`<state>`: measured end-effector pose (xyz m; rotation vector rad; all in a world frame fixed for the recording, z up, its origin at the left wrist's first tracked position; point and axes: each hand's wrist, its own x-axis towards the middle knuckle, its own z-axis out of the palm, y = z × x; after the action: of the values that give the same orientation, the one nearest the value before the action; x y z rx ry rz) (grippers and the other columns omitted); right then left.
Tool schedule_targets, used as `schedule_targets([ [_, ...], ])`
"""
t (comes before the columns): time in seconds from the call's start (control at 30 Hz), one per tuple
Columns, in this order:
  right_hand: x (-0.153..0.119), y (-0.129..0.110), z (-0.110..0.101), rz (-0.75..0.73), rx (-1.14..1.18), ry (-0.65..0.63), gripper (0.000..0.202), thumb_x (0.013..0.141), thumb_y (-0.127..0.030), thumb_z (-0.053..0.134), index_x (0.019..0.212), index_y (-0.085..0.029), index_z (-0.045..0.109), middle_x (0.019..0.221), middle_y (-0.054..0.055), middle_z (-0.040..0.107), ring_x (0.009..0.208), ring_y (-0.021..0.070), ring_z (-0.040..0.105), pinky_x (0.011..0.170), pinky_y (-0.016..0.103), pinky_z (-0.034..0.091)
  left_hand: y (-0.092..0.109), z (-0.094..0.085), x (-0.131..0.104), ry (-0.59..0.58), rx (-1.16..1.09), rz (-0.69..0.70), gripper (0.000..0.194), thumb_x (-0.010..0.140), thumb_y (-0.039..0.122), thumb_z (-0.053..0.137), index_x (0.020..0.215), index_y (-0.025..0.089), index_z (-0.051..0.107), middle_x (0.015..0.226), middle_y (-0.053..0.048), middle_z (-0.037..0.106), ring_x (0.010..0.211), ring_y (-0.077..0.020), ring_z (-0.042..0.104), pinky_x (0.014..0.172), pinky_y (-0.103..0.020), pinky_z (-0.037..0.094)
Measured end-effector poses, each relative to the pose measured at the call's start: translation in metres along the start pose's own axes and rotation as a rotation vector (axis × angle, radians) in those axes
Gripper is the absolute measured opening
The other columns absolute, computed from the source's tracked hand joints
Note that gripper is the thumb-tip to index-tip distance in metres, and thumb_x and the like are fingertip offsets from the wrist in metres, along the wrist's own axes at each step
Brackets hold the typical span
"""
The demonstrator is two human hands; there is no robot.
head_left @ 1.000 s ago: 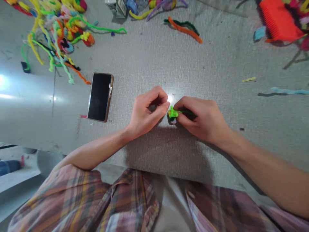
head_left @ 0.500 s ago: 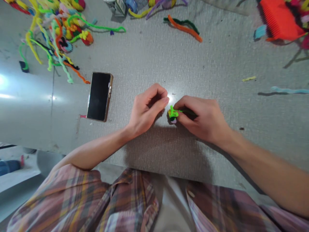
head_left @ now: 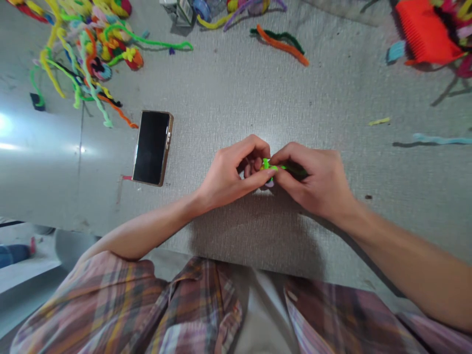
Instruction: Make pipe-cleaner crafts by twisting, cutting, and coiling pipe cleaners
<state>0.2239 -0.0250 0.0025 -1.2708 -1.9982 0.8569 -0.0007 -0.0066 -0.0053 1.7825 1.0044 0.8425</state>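
Observation:
Between my fingertips is a small bright green pipe-cleaner figure (head_left: 266, 163) with bits of yellow and pale lilac; much of it is hidden. From the left, my left hand (head_left: 239, 169) closes its thumb and forefinger around the piece. On the opposite side my right hand (head_left: 313, 172) pinches it between thumb and forefinger. A thin green strand trails under the right palm. Both hands are just above the grey table (head_left: 236, 98), fingertips almost meeting.
A phone (head_left: 152, 147) lies left of my hands. Colourful pipe cleaners (head_left: 99, 49) pile up at the far left. An orange pipe cleaner (head_left: 283, 45) beside a dark green one lies at the back. A red-orange comb-like piece (head_left: 427, 32) is at far right, above a light-blue strand (head_left: 442, 140).
My left hand has moved right and now grips the green figure, which it was apart from before. My right hand keeps its pinch, shifted slightly to the right.

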Motion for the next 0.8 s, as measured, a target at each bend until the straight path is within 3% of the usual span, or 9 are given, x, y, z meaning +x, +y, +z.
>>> schedule_targets([
  [0.17, 0.0004, 0.0004, 0.0006, 0.009, 0.004, -0.018, 0.015, 0.11, -0.036, 0.066, 0.098, -0.029, 0.072, 0.075, -0.002, 0.076, 0.062, 0.0183, 0.066, 0.061, 0.034, 0.048, 0.0006, -0.0003, -0.0008, 0.024, 0.023, -0.001, 0.017, 0.104, 0.035, 0.08, 0.103, 0.023, 0.069, 0.084, 0.002, 0.072, 0.07, -0.0106, 0.066, 0.061, -0.023, 0.052],
  [0.47, 0.001, -0.0007, 0.0002, 0.013, 0.011, -0.029, 0.01, 0.107, -0.028, 0.067, 0.097, -0.029, 0.071, 0.074, -0.002, 0.077, 0.059, 0.0178, 0.065, 0.06, 0.034, 0.046, 0.0033, -0.0011, 0.0005, 0.023, 0.027, 0.003, 0.004, 0.1, 0.022, 0.072, 0.098, 0.022, 0.068, 0.084, 0.001, 0.072, 0.071, -0.0118, 0.066, 0.063, -0.025, 0.053],
  [0.8, 0.0011, -0.0004, 0.0007, 0.008, -0.007, -0.03, 0.013, 0.108, -0.03, 0.068, 0.096, -0.03, 0.07, 0.075, -0.002, 0.075, 0.06, 0.0182, 0.065, 0.061, 0.035, 0.046, 0.0065, -0.0018, 0.0036, 0.022, 0.024, 0.035, 0.01, 0.094, 0.014, 0.061, 0.094, 0.022, 0.067, 0.081, 0.001, 0.07, 0.069, -0.0117, 0.063, 0.064, -0.026, 0.051],
])
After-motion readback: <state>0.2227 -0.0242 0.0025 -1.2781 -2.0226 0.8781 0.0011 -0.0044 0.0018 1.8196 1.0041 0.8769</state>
